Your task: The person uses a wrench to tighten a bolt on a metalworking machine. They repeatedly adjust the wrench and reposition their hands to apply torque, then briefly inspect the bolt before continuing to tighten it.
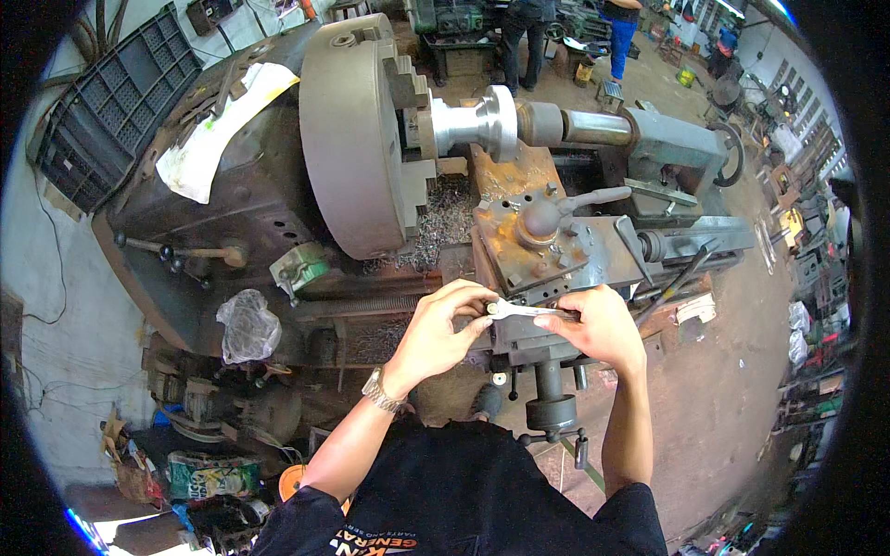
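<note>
In front of my chest, above the lathe's cross slide, my right hand (603, 326) is closed around the shank of a silvery wrench (521, 309). The wrench lies nearly level, its jaw end pointing left. My left hand (434, 335), with a metal watch on the wrist, pinches a small round metal piece (492, 308) at that jaw. Whether this is a bolt or a nut is too small to tell. Just beyond both hands stands the tool post (540, 225) with its round knob and lever. A shiny turned metal workpiece (464, 127) sits between the chuck (348, 139) and the tailstock (681, 144).
Metal chips (440, 227) lie heaped below the chuck. A white cloth (222, 139) drapes over the headstock, and a clear plastic bag (248, 326) hangs at the lathe's left front. Two people stand at the back, one in blue trousers (621, 46). Handwheel handles (553, 435) jut out toward me.
</note>
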Demonstrator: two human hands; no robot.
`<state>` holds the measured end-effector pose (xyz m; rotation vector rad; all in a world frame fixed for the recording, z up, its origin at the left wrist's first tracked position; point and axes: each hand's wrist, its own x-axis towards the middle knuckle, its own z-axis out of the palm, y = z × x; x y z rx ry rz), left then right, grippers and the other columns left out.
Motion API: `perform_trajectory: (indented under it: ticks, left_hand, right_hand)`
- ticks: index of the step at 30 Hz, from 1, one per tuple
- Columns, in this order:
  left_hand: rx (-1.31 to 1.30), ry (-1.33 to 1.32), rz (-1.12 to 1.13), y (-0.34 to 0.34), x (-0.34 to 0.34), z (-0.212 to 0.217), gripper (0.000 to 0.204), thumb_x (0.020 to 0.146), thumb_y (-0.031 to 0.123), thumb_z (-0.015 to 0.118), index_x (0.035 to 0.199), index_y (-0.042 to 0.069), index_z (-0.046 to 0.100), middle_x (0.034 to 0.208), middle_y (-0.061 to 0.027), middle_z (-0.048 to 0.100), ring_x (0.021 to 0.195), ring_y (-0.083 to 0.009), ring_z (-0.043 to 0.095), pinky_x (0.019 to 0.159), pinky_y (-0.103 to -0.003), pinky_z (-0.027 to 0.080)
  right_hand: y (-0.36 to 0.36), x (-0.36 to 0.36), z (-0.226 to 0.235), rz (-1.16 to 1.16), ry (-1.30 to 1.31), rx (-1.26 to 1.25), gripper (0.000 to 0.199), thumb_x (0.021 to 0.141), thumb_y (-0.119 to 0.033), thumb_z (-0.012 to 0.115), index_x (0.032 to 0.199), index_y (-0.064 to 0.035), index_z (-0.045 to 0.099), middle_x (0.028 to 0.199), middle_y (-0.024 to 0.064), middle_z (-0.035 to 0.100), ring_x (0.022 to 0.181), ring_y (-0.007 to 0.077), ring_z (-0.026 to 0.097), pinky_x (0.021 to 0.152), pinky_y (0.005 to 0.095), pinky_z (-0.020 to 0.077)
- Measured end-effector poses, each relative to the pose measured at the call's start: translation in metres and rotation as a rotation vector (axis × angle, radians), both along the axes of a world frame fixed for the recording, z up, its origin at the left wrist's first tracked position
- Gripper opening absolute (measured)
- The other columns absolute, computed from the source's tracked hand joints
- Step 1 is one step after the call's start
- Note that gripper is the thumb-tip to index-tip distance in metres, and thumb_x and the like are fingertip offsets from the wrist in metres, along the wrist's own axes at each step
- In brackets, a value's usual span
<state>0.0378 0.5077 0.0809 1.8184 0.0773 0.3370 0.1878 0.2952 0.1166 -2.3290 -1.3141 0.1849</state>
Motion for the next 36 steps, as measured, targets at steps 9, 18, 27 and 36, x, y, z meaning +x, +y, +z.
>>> perform_trajectory:
  ticks: [9,18,27,36]
  left_hand:
    - [0.473,-0.09,-0.047,-0.013,0.011,0.0,0.033,0.089,0.013,0.069,0.118,-0.002,0.063,0.115,-0.0164,0.061,0.114,-0.0362,0.057,0.101,-0.044,0.047]
    - [0.775,-0.191,0.168,-0.061,0.037,-0.024,0.023,0.072,0.018,0.072,0.09,0.008,0.061,0.085,-0.0058,0.062,0.09,-0.026,0.058,0.081,-0.04,0.045]
    - [0.723,-0.417,0.31,-0.062,0.053,-0.046,0.018,0.07,0.016,0.073,0.076,0.012,0.057,0.071,-0.0031,0.057,0.074,-0.0232,0.059,0.07,-0.037,0.047]
    - [0.727,-0.461,0.313,-0.061,0.055,-0.05,0.021,0.068,0.019,0.074,0.074,0.013,0.055,0.069,-0.0027,0.056,0.071,-0.0226,0.058,0.068,-0.036,0.047]
  right_hand:
    - [0.001,-0.024,0.002,-0.19,-0.066,-0.066,0.049,0.084,-0.047,0.078,0.074,-0.0005,0.068,0.06,0.0212,0.058,0.06,0.0406,0.063,0.057,0.0451,0.0485]
    - [0.002,-0.031,-0.012,-0.252,-0.187,-0.169,0.045,0.087,-0.048,0.072,0.073,-0.0046,0.069,0.066,0.0198,0.067,0.065,0.0397,0.067,0.064,0.0483,0.0532]
    - [0.005,-0.036,-0.013,-0.317,-0.246,-0.119,0.037,0.081,-0.041,0.076,0.074,-0.0045,0.072,0.063,0.0208,0.063,0.064,0.0404,0.065,0.064,0.0484,0.0508]
    - [0.007,-0.044,-0.013,-0.405,-0.254,-0.171,0.042,0.081,-0.048,0.075,0.075,-0.0064,0.075,0.069,0.0205,0.068,0.073,0.039,0.068,0.07,0.0469,0.0527]
